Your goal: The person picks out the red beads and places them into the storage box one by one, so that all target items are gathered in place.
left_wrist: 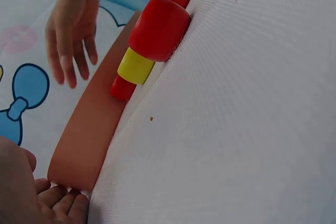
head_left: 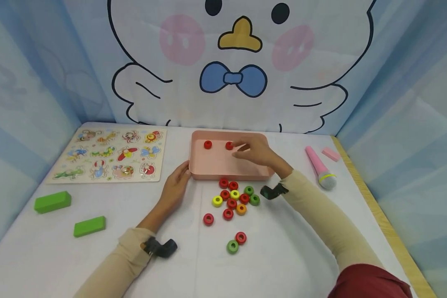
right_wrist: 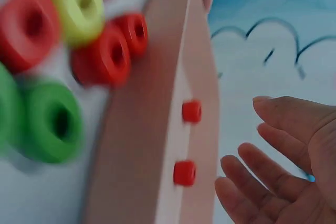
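Observation:
A pink tray [head_left: 231, 177] lies at the back of the white table, with a red bead [head_left: 207, 145] and a second red bead [head_left: 229, 145] inside it. My left hand [head_left: 176, 188] rests its fingers against the tray's left end. Above the tray is my right hand [head_left: 256, 151], its fingers spread and nothing held; the right wrist view shows it apart from both beads. In front of the tray lie several loose ring-shaped beads: red [head_left: 228, 214], yellow [head_left: 217, 201], green [head_left: 254, 200] and one orange bead [head_left: 241, 209].
On the left lies a puzzle board [head_left: 108, 153] with insect pictures, nearer me a green block [head_left: 53, 202] and another green block [head_left: 90, 226]. A pink toy microphone [head_left: 320, 167] and a pink block [head_left: 331, 154] lie at the right. A printed curtain [head_left: 231, 111] hangs behind.

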A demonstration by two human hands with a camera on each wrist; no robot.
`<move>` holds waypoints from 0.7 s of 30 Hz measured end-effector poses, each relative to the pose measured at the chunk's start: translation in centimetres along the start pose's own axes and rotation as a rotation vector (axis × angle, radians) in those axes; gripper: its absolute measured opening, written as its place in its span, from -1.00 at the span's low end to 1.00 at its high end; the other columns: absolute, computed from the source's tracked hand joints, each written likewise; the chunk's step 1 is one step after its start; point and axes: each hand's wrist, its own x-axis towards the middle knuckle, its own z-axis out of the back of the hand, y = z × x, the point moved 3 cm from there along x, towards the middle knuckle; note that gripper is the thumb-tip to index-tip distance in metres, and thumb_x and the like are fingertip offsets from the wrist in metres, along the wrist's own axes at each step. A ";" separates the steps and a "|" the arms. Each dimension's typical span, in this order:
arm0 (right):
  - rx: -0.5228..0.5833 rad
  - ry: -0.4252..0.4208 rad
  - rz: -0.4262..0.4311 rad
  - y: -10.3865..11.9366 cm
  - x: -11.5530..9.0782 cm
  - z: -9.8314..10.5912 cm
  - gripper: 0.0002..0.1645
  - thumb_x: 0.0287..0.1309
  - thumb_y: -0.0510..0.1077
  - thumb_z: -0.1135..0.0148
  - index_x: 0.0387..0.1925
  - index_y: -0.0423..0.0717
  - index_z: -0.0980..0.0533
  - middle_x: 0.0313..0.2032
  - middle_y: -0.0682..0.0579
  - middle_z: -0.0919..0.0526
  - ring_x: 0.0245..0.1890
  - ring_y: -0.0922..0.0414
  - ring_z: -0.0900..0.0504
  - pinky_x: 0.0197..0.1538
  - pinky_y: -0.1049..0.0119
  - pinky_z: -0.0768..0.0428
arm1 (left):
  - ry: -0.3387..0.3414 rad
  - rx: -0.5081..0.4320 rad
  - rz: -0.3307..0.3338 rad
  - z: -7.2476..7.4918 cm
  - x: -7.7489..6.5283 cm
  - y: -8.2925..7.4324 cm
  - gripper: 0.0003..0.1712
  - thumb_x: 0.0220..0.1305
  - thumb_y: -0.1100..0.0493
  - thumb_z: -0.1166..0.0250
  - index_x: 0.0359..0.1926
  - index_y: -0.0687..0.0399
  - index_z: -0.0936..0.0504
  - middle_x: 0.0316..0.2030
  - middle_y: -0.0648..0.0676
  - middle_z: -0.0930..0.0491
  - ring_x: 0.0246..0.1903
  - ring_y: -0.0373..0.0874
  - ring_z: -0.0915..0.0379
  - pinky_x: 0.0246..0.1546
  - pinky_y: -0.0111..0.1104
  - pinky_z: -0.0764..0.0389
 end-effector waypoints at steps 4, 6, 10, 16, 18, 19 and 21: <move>0.081 0.049 0.123 1.4 -5.7 -0.9 -0.53 0.24 -0.20 -0.33 0.15 -0.27 -0.52 0.10 -0.19 -0.58 0.02 -0.02 -0.61 0.08 0.15 -0.62 | 0.009 0.002 0.008 -0.1 0.1 -0.2 -0.44 0.57 0.12 0.09 0.47 0.23 -0.18 0.42 0.19 -0.22 0.42 -0.04 -0.06 0.42 -0.23 -0.10; 0.155 0.099 0.134 1.8 -8.6 -1.7 -0.52 0.24 -0.19 -0.33 0.16 -0.25 -0.51 0.09 -0.17 -0.59 0.04 -0.03 -0.60 0.09 0.17 -0.62 | 0.012 -0.006 0.010 0.0 0.2 -0.4 -0.44 0.57 0.13 0.09 0.47 0.24 -0.17 0.42 0.20 -0.22 0.42 -0.04 -0.05 0.43 -0.24 -0.09; 0.332 0.224 0.120 1.8 -13.3 -3.4 -0.49 0.23 -0.18 -0.35 0.19 -0.23 -0.49 0.09 -0.17 -0.58 0.09 -0.09 -0.55 0.12 0.20 -0.59 | 0.014 -0.004 0.011 0.1 0.2 -0.5 -0.43 0.57 0.11 0.08 0.48 0.22 -0.17 0.42 0.18 -0.21 0.42 -0.06 -0.05 0.43 -0.25 -0.09; 0.405 0.306 0.072 0.7 -16.8 -6.5 -0.45 0.19 -0.17 -0.39 0.20 -0.21 -0.50 0.13 -0.09 -0.57 0.12 0.00 -0.53 0.16 0.24 -0.56 | 0.004 0.036 0.008 0.2 0.2 -0.5 -0.43 0.57 0.08 0.09 0.49 0.17 -0.17 0.42 0.14 -0.22 0.42 -0.10 -0.05 0.42 -0.26 -0.10; 0.408 0.298 0.048 0.4 -17.3 -7.3 -0.46 0.17 -0.17 -0.40 0.18 -0.18 -0.51 0.12 -0.04 -0.58 0.10 0.03 -0.55 0.14 0.25 -0.57 | 0.005 0.042 0.011 0.1 0.2 -0.5 -0.43 0.57 0.08 0.09 0.49 0.17 -0.17 0.43 0.14 -0.21 0.42 -0.10 -0.04 0.42 -0.25 -0.11; 0.414 0.291 0.047 0.3 -17.4 -7.7 -0.47 0.16 -0.18 -0.40 0.17 -0.18 -0.52 0.12 -0.04 -0.58 0.09 0.03 -0.56 0.13 0.24 -0.58 | 0.007 0.040 0.012 0.0 0.1 -0.4 -0.42 0.57 0.08 0.09 0.49 0.17 -0.16 0.43 0.14 -0.21 0.42 -0.10 -0.04 0.42 -0.26 -0.11; 0.418 0.268 0.048 0.0 -17.7 -8.3 -0.50 0.15 -0.19 -0.41 0.14 -0.17 -0.55 0.09 -0.01 -0.59 0.06 0.04 -0.58 0.10 0.24 -0.60 | 0.010 0.032 0.015 -0.1 0.1 -0.3 -0.43 0.57 0.08 0.09 0.49 0.17 -0.17 0.43 0.15 -0.22 0.42 -0.09 -0.04 0.42 -0.26 -0.11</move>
